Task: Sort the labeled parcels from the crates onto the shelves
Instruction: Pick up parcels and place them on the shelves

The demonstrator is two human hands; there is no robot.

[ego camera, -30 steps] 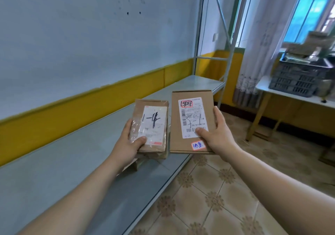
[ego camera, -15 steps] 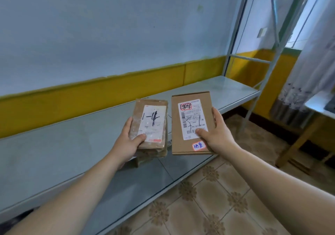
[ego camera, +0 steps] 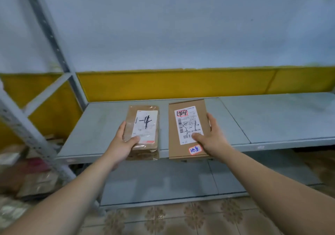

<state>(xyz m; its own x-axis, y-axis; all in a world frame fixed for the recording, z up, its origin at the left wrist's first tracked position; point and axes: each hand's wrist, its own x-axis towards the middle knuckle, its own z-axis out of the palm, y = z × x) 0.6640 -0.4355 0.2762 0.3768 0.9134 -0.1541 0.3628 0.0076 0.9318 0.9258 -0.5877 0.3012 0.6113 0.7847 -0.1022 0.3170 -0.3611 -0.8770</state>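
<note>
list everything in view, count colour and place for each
small parcels: at least two stacked, brown, centre left
flat parcel: one, brown, white label and pink sticker, right of the stack
shelf boards: two, grey, one above the other
frame posts: two, grey, left
blurred packages: count unclear, brownish, lower left
wall: one, white over yellow band, behind
floor: one, tan patterned tiles, bottom
left hand: one, grips the stack
right hand: one, grips the flat parcel

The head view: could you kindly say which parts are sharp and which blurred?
Head view: centre sharp, labels on the left parcel and right parcel legible; left edge smeared, blurring the shelf post and the low parcels beyond it.
</note>
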